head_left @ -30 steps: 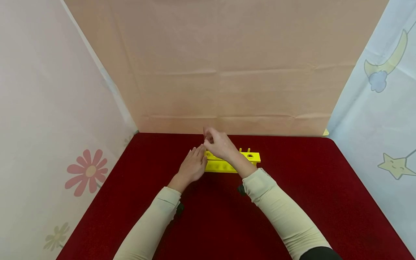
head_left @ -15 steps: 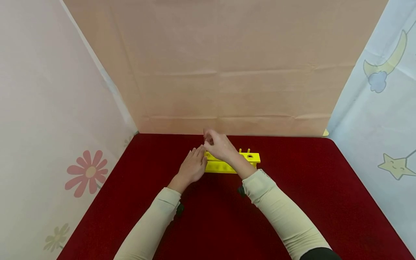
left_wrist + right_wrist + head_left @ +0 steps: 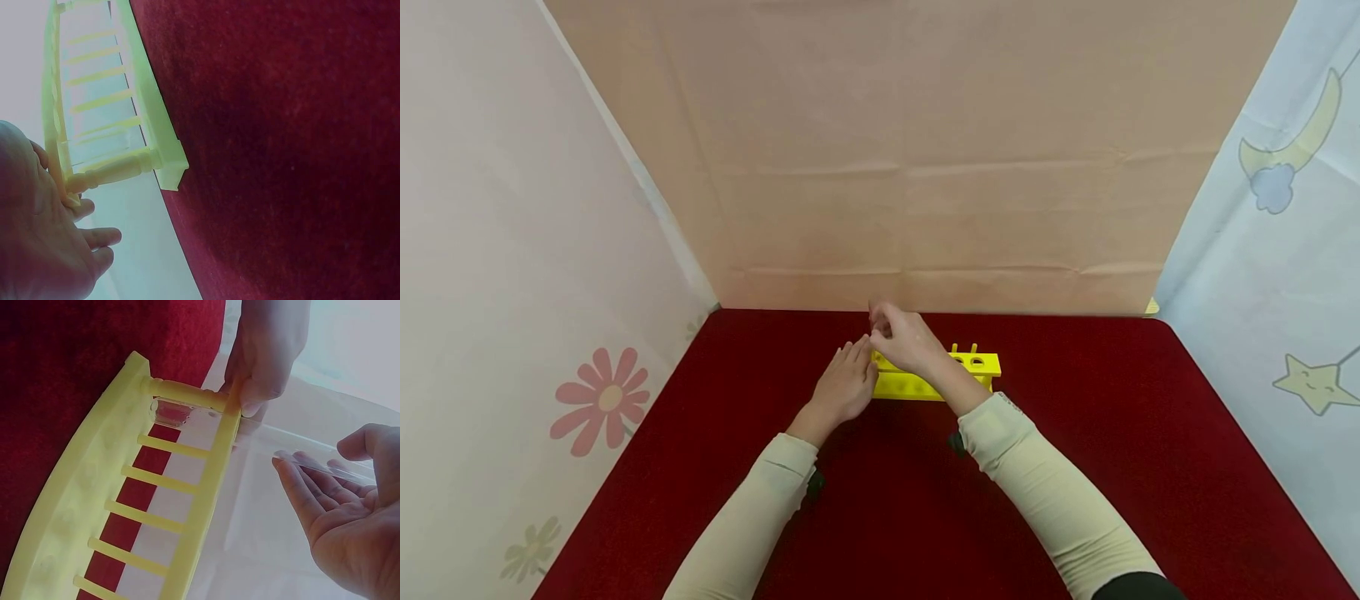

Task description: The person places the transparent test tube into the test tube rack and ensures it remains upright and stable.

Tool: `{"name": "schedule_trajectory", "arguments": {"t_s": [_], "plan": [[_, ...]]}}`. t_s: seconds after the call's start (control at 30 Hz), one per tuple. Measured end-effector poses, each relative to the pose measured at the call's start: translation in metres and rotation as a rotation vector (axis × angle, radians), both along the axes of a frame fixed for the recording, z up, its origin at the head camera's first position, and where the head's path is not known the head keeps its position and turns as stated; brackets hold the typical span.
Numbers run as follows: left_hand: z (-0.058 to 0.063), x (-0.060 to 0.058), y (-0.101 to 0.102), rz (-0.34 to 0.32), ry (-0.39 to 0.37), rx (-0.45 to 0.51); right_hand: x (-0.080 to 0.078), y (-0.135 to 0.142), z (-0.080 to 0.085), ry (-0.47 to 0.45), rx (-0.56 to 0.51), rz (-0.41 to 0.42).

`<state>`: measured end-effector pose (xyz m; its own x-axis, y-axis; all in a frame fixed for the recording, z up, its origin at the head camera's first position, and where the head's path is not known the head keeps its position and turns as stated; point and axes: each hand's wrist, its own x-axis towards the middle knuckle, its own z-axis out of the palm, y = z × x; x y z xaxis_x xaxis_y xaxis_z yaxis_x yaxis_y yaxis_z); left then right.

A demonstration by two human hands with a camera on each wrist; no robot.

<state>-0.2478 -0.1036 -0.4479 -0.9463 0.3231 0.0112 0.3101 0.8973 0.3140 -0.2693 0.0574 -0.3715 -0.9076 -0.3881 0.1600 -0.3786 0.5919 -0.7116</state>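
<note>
A yellow test tube rack (image 3: 910, 387) stands near the back of the table, its top plate pierced by round holes. My left hand (image 3: 846, 385) grips the left end of this plate; in the right wrist view its thumb (image 3: 255, 403) lies against the plate's end. Above that end, my right hand (image 3: 906, 335) holds a clear test tube (image 3: 269, 437) between thumb and fingers. The tube passes through the end hole, and its rounded bottom shows beside the rack's end post (image 3: 187, 394). In the head view my right hand hides the tube and part of the rack.
Dark red cloth covers the table (image 3: 895, 500). A tan sheet (image 3: 902, 167) hangs behind it, and patterned white sheets (image 3: 512, 250) stand at both sides. Short yellow pegs (image 3: 973, 347) stick up behind the rack's right end.
My right hand has sunk very slightly toward the rack, uncovering a bit more of the holes at its right. The left hand and the rack stay in place.
</note>
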Motion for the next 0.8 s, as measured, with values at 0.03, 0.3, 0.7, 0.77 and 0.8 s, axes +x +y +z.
{"name": "schedule_trajectory", "arguments": {"t_s": [0.03,0.3,0.7,0.77,0.8], "plan": [[0.0000,0.0001,0.0000,-0.001,0.003,-0.001,-0.0002,-0.0001,-0.0003,-0.003,-0.001,0.000],[-0.0010,-0.0007,0.0008,0.004,-0.003,0.003,-0.0010,-0.0006,-0.0023,-0.003,0.007,-0.008],[-0.0022,-0.0017,0.0012,-0.011,0.016,0.008,-0.0002,-0.0011,-0.0073,-0.018,0.031,-0.010],[-0.0017,-0.0017,0.0014,-0.009,0.014,0.007,-0.0003,-0.0010,-0.0079,-0.019,0.031,-0.012],[-0.0017,-0.0016,0.0015,-0.008,0.013,0.007,-0.0004,-0.0009,-0.0082,-0.019,0.030,-0.012]]}}
